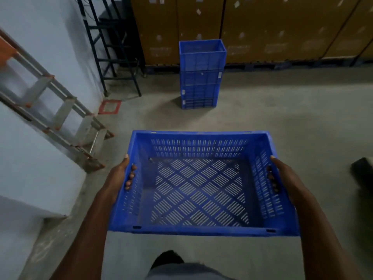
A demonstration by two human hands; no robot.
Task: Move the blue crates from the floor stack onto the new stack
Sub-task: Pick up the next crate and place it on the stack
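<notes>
While the blue crate [201,186] is carried level above the concrete floor [282,118], left hand [119,176] and right hand [282,176] each grasp a side handle slot, fingers curled through. Stack of blue crates [201,73] stands ahead by the cardboard boxes [282,27]; ladder [50,110] at left wall.

The crate [201,184] hangs in front of me above the floor [282,118], my left hand [121,176] on its left wall and my right hand [282,176] on its right wall. Ahead stands a stack of crates [201,74], apparently four high, with a wall of cartons [282,27] behind it. A rack [109,47] stands left of the stack. A ladder [50,110] leans along the wall [40,47] at my left.
</notes>
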